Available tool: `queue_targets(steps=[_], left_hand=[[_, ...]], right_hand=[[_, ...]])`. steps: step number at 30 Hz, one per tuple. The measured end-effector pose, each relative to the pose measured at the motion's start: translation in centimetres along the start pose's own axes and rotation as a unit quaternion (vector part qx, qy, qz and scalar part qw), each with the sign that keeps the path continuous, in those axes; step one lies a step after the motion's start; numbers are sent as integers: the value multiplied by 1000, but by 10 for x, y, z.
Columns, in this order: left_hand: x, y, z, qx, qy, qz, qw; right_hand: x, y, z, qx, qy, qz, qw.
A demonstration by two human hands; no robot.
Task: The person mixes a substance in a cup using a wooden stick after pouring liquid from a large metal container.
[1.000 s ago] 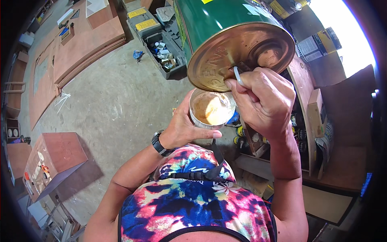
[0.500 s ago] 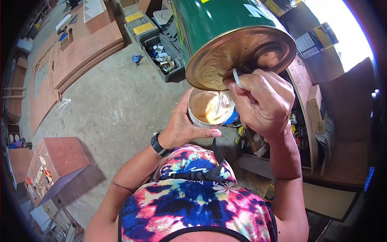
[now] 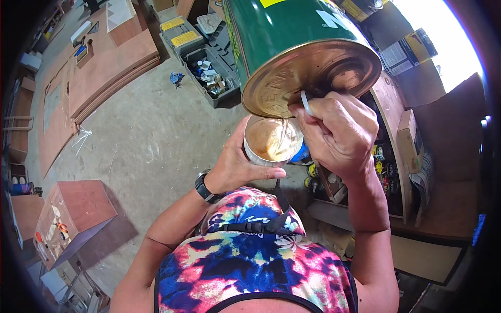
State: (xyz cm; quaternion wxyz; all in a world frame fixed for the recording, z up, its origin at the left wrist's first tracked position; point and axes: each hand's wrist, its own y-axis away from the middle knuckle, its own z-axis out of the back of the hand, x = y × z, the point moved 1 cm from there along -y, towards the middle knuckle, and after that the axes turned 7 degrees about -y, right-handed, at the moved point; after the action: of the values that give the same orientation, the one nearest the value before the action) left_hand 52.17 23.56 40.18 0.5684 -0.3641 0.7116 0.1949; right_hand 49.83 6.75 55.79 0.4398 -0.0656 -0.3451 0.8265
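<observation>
A large green metal can [image 3: 292, 31] is tilted at the top centre, its gold-coloured end [image 3: 271, 83] turned toward me. My right hand [image 3: 339, 133] is closed at that end, with its fingers around a white plastic ring [image 3: 306, 103]. Whatever else the fingertips hold is hidden. Just below the can's rim, my left hand [image 3: 229, 156] is wrapped round a small whitish tub [image 3: 258, 158], its mouth facing up. Pale tan liquid [image 3: 271, 141] shows inside, and a thin, shiny stream seems to run into it from under the rim.
An open grey toolbox [image 3: 229, 96] of small items stands on the concrete floor [image 3: 151, 130]. Wood sheets [image 3: 115, 68] are stacked at the left, with a wooden box [image 3: 91, 203] nearer. Shelves with several small cans [image 3: 383, 169] are at the right.
The can's gold end sits slightly lower in view. Both hands keep their holds almost unmoved. The background has shifted a little.
</observation>
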Motion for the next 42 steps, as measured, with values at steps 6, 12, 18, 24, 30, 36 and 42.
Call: queue_targets(steps=[6, 12, 18, 24, 30, 36, 42], left_hand=[[5, -4, 3, -7, 17, 3, 1000], [11, -9, 4, -16, -11, -13, 1000], [20, -10, 10, -7, -30, 6, 1000], [24, -8, 18, 4, -58, 11, 998], [26, 4, 37, -7, -75, 48, 996], [35, 27, 66, -86, -74, 72, 991], [43, 54, 101, -175, -121, 105, 971]], right_hand=[[-6, 1, -6, -5, -5, 2, 1000], [-12, -3, -3, -2, -29, -19, 999], [-19, -1, -6, -17, -109, -191, 975], [-41, 4, -14, -29, -196, -378, 905], [-81, 25, -16, -53, -247, -450, 856], [-113, 56, 7, -48, -363, -554, 748], [-121, 79, 41, -49, -423, -571, 702]])
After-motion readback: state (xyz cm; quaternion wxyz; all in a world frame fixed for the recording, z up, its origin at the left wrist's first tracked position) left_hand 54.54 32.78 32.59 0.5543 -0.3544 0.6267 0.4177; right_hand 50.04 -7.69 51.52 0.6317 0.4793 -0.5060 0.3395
